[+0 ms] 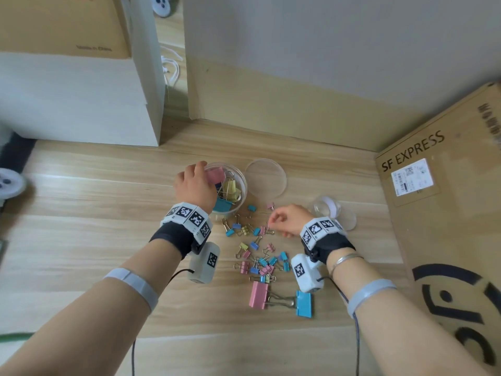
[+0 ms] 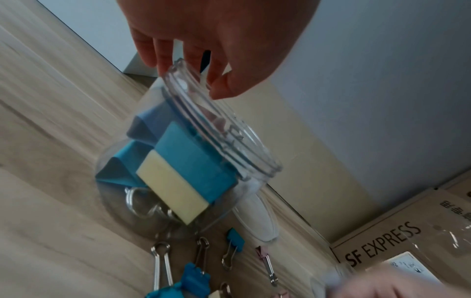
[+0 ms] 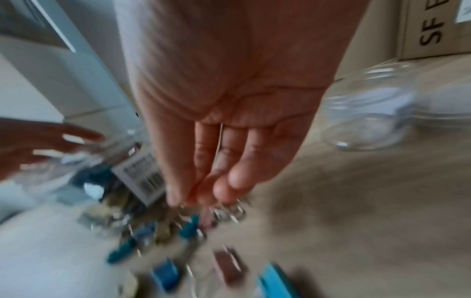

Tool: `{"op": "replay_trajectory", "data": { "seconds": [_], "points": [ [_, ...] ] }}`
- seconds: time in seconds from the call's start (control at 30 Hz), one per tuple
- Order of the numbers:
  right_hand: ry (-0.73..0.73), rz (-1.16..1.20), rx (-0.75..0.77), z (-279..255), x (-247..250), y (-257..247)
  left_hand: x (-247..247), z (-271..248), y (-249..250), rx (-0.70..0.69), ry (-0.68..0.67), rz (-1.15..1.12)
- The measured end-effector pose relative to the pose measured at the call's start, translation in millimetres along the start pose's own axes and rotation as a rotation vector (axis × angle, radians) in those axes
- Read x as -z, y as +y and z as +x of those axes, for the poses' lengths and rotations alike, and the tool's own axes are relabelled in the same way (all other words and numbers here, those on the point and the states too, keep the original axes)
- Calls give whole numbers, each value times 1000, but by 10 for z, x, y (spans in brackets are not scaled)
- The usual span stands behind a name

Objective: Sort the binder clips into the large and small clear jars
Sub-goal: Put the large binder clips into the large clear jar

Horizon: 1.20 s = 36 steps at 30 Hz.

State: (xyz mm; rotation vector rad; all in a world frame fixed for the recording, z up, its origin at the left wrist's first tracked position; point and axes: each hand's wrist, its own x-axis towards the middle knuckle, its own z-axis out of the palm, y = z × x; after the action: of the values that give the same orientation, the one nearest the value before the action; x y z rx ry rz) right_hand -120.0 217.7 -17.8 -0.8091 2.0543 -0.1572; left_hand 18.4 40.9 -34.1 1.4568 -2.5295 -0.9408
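Currently mid-sort, with many clips (image 1: 260, 263) scattered.
Left grip (image 1: 192, 183) sits at the large jar (image 1: 244, 185) rim, hold unclear; right grip (image 1: 287, 222) pinches a small pink clip (image 1: 263, 230).

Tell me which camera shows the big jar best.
Left wrist view: the large jar sits close, side-on, clips clear through its wall. Head view: from above, partly under the left hand. Right wrist view: a blur.
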Motion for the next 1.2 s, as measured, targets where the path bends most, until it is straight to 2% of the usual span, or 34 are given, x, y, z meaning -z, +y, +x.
{"op": "replay_trajectory", "data": {
  "seconds": [0.13,0.4,0.57,0.8,1.2],
  "points": [
    [-234,-124,-72,-212,-255,298,-33,-55,61,39,14,-24],
    [-330,-463,-11,-429,-544,369,-108,-39,24,22,27,-53],
    [-338,-724,100,-388,-718,318,-127,-31,4,27,43,-82],
    [-250,-781,192,-377,-641,329,-124,-34,1,17,42,-92],
    [-234,-876,256,-306,-677,342,-118,-20,5,32,26,-101]
  ]
}}
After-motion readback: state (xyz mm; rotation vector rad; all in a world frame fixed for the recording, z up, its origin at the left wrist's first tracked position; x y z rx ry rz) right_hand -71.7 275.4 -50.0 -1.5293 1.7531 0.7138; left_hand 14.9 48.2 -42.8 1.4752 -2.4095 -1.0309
